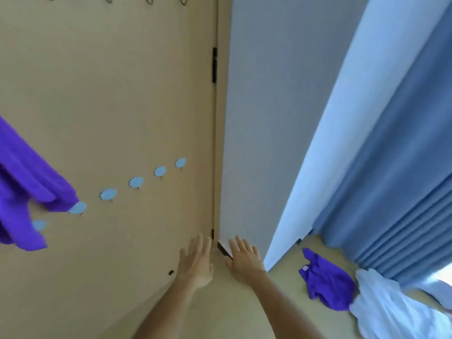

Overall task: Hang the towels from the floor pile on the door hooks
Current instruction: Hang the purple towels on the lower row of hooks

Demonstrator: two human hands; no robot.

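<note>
A purple towel (pixel 27 187) hangs against the tan door (pixel 110 106) at the far left, covering part of a slanting row of blue cloud-shaped hooks (pixel 136 182). Another purple towel (pixel 327 282) lies crumpled on the floor at the right, beside the curtain. My left hand (pixel 195 260) and my right hand (pixel 244 258) both reach forward and down near the door's hinge edge. Their fingers are spread and straight, and neither holds anything. Both hands are well apart from the towel on the floor.
Metal hooks (pixel 149 0) line the door's top edge. A grey wall (pixel 269 118) meets the door at the hinges (pixel 214 66). Blue curtains (pixel 403 179) and a white sheer (pixel 391 307) hang at the right, reaching the floor (pixel 281 302).
</note>
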